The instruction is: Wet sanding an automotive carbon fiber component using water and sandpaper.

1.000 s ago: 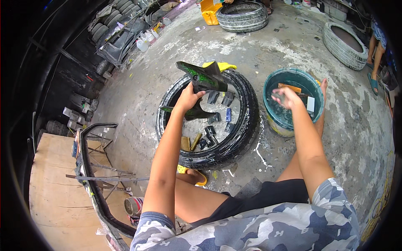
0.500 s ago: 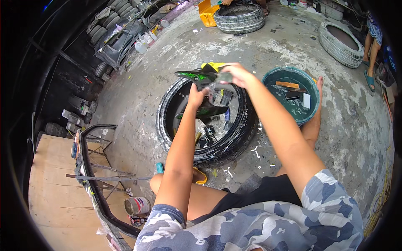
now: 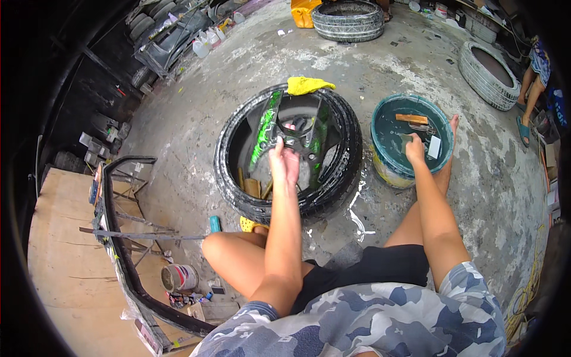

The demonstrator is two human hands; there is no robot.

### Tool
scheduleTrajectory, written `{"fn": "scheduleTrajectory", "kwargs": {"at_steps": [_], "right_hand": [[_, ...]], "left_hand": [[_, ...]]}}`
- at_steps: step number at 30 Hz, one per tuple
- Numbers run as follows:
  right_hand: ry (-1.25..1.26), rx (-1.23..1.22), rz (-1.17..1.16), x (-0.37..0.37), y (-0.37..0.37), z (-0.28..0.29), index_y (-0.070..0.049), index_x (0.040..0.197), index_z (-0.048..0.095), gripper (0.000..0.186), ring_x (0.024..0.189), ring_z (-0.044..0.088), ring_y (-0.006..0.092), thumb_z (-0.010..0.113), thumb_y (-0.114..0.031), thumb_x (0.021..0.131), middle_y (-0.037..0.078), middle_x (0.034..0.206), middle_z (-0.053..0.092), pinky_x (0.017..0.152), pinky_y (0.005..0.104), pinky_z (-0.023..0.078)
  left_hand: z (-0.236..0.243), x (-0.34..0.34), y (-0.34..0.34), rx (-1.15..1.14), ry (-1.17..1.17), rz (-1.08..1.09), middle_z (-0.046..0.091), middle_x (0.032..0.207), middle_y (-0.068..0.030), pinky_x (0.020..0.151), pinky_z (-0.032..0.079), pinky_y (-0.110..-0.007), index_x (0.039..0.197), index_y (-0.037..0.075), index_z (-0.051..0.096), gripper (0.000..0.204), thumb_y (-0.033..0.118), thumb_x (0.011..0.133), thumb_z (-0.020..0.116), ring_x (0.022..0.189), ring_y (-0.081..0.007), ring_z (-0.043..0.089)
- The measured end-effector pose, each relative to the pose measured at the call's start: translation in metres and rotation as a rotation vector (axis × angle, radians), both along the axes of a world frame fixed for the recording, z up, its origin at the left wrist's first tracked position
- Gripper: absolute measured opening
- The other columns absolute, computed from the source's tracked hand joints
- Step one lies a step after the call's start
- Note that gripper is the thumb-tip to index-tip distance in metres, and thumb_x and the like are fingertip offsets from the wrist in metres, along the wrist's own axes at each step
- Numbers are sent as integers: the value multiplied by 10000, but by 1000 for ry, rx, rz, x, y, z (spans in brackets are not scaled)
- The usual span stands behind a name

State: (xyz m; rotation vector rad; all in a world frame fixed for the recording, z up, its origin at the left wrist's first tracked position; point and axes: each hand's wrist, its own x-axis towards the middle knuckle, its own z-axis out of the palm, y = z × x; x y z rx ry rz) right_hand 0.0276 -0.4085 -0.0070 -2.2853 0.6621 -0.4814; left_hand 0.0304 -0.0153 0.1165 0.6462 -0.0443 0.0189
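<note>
My left hand [image 3: 284, 160] grips a black plastic fairing panel [image 3: 262, 132] with bright green markings, its fingers reaching through the gap in the middle. Wet and two-pronged, the panel is held over a tire [image 3: 223, 140] lying flat on the floor. On the right, my right hand [image 3: 415, 150] is closed over the water of a teal bucket [image 3: 376, 128]. A small grey-green piece of sandpaper [image 3: 407, 138] shows at its fingers, mostly hidden. An orange-brown block [image 3: 411, 119] and a white rectangular piece [image 3: 435, 147] are in the bucket beside that hand.
A yellow cloth [image 3: 309, 85] drapes over the tire's far rim. More tires [image 3: 348, 24] lie farther off, near another person's legs [image 3: 533, 83] at right. To the left stand a curved black part [image 3: 119, 217] and a plywood sheet [image 3: 62, 238]. Water streaks the floor [image 3: 357, 214].
My right hand has left the panel and moved right and down to the bucket. In my left hand the panel has turned, its prongs now pointing away from me.
</note>
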Motion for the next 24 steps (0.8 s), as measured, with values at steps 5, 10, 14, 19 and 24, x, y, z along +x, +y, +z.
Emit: {"fn": "scheduleTrajectory", "kwargs": {"at_steps": [5,10,14,19,24], "right_hand": [[105,7,8,-13,23,25,-84,1015,580,204,982,581,427,505,-79,826,233,1005,629,856,491,446],[274,-59,174,-21,35,43,-111,1026,576,204,1005,572,432,508,-91,835,226,1028,624,844,491,456],[460,-134,286,-11,19,15,-131,1056,596,246,1065,562,416,511,-92,829,216,1087,614,892,469,455],[618,-181,307,12,12,-31,-159,1093,635,288,1084,554,408,532,-123,826,244,1109,596,935,434,444],[719,-274,203,37,-4,-89,-49,1033,657,280,1087,563,387,591,-223,824,201,1137,607,901,425,465]], "left_hand": [[-58,-45,-34,-370,72,58,508,1324,-72,1080,319,-356,1304,9,455,371,118,949,471,1238,-192,449],[-95,-76,-54,-547,64,113,501,1330,-66,1121,282,-356,1313,34,446,363,113,959,462,1261,-196,425],[-114,-90,-56,-545,120,86,494,1334,-51,1122,268,-347,1319,45,445,378,173,964,471,1251,-185,425],[-114,-100,-52,-525,179,103,543,1266,-61,1061,341,-330,1258,47,498,357,228,951,510,1200,-181,473],[-124,-104,-46,-556,205,80,562,1231,-62,1052,353,-340,1214,40,521,329,236,950,512,1189,-192,480]]}}
